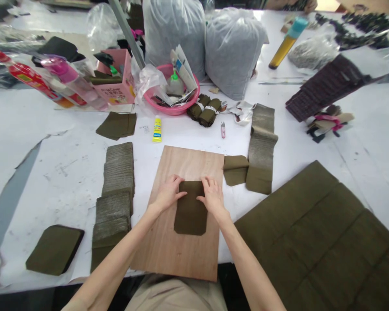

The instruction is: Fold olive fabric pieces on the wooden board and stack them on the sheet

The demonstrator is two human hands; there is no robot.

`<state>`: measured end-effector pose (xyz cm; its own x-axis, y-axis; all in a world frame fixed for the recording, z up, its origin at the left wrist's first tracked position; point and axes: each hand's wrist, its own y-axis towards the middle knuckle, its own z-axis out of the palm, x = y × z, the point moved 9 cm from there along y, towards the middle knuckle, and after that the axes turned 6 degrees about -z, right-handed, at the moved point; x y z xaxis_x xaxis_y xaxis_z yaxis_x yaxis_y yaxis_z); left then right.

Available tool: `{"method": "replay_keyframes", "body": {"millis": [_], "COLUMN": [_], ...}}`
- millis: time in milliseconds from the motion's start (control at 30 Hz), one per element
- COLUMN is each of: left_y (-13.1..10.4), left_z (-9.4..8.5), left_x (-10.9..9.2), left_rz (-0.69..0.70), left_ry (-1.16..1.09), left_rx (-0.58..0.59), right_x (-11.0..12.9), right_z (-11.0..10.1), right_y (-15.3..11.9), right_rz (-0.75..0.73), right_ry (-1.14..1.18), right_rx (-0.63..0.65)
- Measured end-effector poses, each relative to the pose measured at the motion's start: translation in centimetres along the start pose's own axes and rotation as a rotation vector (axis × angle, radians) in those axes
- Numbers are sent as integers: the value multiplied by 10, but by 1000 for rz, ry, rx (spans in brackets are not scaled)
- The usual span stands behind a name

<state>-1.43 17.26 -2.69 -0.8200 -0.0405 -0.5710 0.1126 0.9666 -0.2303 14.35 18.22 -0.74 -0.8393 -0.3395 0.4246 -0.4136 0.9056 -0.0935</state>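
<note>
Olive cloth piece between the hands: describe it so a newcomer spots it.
Find the pale-brown rectangular wooden board at front centre. On it lies a dark olive, oblong cloth piece with clipped lower corners. Unlike the olive cloth stack to its left, it lies between the left hand and right hand.

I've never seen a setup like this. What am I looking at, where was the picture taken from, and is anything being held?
There's no machine at work here: these are a person's bare left hand and right hand. The single picture comes from a camera worn on that person's head, looking forward and down.

Between the hands, a dark olive piece lies flat on a wooden board. Both hands touch its far end, fingers spread; it seems steadied rather than lifted.

Around the board, on the white table, are an overlapping row of similar pieces to the left, a large olive sheet to the right, and a yellow tube and pink basin beyond.
</note>
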Motion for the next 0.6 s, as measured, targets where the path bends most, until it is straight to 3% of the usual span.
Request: {"method": "replay_keyframes", "body": {"millis": [133, 267, 367, 433, 600], "left_y": [6, 7, 6, 5, -5], "left_z": [5, 6, 3, 1, 10], "left_x": [-6, -4, -4, -2, 17], "left_rz": [3, -14, -4, -28, -274], "left_ry": [107, 129, 78, -6, -375], "left_rx": [62, 56, 7, -27, -36], "right_x": [-5, -6, -11, -20, -35], "right_z": [10, 25, 29, 32, 51], "right_y": [19, 20, 11, 0, -31], "right_rz": [9, -14, -4, 85, 344], "right_ry": [-124, -4, 194, 385, 1023], "right_rx": [141, 236, 157, 69, -133]}}
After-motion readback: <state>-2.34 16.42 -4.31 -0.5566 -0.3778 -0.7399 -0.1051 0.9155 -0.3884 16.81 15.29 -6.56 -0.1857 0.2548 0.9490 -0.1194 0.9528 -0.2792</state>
